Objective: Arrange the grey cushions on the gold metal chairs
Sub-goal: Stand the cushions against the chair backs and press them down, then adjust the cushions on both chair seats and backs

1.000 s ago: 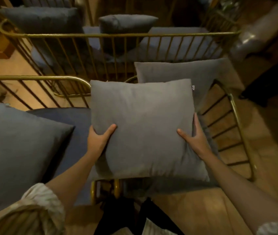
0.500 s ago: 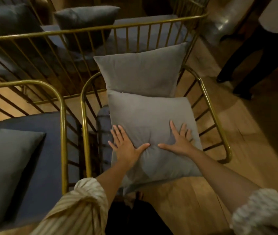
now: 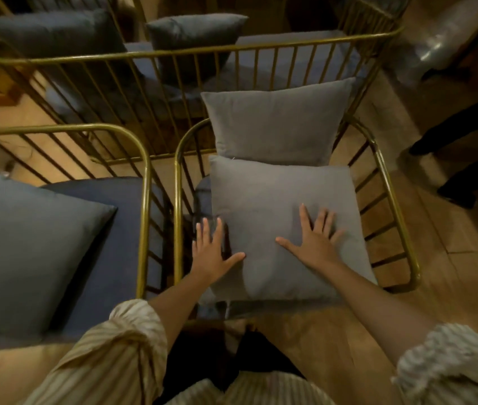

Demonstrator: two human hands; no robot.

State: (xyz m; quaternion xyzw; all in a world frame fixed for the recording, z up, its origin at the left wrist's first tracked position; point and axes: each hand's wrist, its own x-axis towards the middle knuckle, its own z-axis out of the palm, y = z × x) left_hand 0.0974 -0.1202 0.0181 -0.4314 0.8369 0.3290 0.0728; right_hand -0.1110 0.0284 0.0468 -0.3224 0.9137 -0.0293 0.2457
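Neither hand has a grip on anything: the right hand (image 3: 318,242) lies flat, fingers spread, on the near cushion (image 3: 283,226), and the left hand (image 3: 210,252) is also spread open at that cushion's left edge, its thumb on the fabric and its fingers over the dark gap beside it. This cushion lies flat on the seat of the right chair (image 3: 389,200), reaching to the seat's front edge. Just behind it a second cushion (image 3: 275,124) stands tilted against the chair's back rail, its lower edge touching the flat one. Just beside, across a narrow gap between two gold side rails, stands the left chair (image 3: 144,182); it holds a dark blue seat pad (image 3: 121,229) with a large cushion (image 3: 24,252) lying on it toward the left. Beyond both chairs a long gold bench (image 3: 191,51) with thin vertical bars holds more cushions, one upright pillow (image 3: 196,33) near its middle. Striped sleeves (image 3: 115,352) cover both forearms. At the right edge, dark legs (image 3: 471,159) of another person stand on the wooden floor (image 3: 450,273).
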